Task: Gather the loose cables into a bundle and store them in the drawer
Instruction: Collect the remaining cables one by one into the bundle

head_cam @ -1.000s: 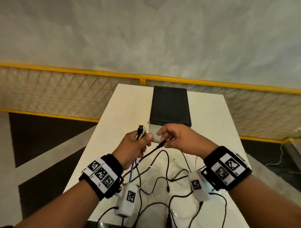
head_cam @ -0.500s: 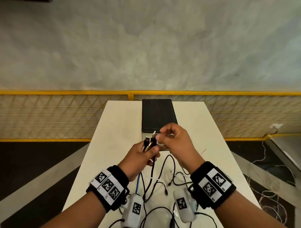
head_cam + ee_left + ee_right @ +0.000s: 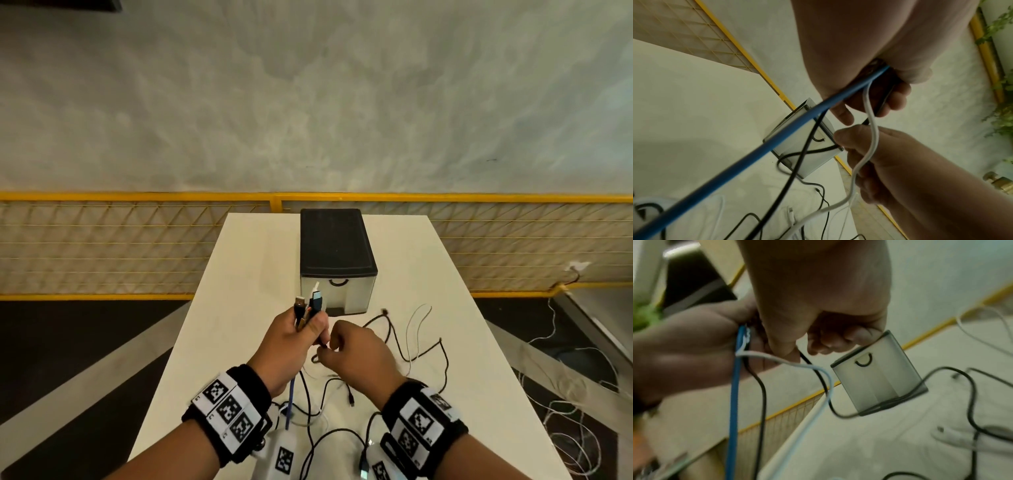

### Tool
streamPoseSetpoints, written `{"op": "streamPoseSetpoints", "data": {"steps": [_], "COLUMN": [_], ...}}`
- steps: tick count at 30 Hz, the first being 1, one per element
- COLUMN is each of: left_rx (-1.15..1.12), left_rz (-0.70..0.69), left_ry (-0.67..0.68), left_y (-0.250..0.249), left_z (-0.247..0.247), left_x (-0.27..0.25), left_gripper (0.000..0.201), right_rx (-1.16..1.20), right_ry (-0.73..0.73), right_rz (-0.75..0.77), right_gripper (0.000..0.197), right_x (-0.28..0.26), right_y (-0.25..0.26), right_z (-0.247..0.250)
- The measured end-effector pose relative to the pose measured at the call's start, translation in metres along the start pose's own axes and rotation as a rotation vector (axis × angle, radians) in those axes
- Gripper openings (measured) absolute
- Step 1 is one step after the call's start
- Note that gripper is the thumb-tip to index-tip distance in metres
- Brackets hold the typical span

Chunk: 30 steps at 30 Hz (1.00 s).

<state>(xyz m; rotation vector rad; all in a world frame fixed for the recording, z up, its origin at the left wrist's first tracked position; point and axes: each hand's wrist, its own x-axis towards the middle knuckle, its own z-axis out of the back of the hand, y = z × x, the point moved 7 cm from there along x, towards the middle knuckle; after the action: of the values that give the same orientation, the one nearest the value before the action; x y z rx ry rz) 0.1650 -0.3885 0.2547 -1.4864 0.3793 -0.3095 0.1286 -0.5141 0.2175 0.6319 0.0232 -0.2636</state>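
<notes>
My left hand (image 3: 301, 329) grips a bunch of cable ends (image 3: 310, 303) upright, plugs pointing up, just in front of the drawer unit (image 3: 337, 260). Blue cable (image 3: 818, 105), white cable (image 3: 871, 129) and black cable (image 3: 797, 162) hang from that fist to the table. Right below it, my right hand (image 3: 330, 346) is curled, and its thumb and fingers (image 3: 838, 340) pinch a black cable (image 3: 818, 374). The drawer front (image 3: 879, 378) is translucent, has a black handle and is closed.
Loose black cable (image 3: 442, 359) and thin white cable (image 3: 418, 325) lie on the white table (image 3: 239, 308) right of my hands; more cables tangle near the front edge. A yellow mesh fence (image 3: 137, 246) runs behind the table. Wires lie on the floor at right.
My right hand has dropped from the plug tips to just below my left fist. More plugs now stand together in the left hand. The head view has tilted up, showing the drawer front.
</notes>
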Motion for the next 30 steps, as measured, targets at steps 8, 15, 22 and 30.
{"op": "streamPoseSetpoints", "data": {"steps": [8,15,22,30], "left_rx": [-0.239,-0.395,-0.436,-0.182], "left_rz": [-0.031,0.009,0.031,0.427], "left_ry": [-0.021,-0.080,0.019,0.118], "left_y": [-0.020,0.000,-0.003,0.040], "left_z": [0.015,0.021,0.012,0.026], "left_x": [-0.013,-0.012,-0.021,-0.044], "left_gripper": [0.034,0.033,0.038,0.037], "right_rx": [0.545,0.600,1.028,1.571], "right_ry": [0.167,0.647,0.881,0.262], "right_rz": [-0.474,-0.600,-0.767,-0.815], "right_gripper": [0.036,0.059,0.045,0.019], "right_x": [-0.006,-0.029,-0.043,0.010], "right_y": [-0.073,-0.044,-0.037,-0.046], "right_z": [-0.026,-0.070,-0.113,-0.069]}}
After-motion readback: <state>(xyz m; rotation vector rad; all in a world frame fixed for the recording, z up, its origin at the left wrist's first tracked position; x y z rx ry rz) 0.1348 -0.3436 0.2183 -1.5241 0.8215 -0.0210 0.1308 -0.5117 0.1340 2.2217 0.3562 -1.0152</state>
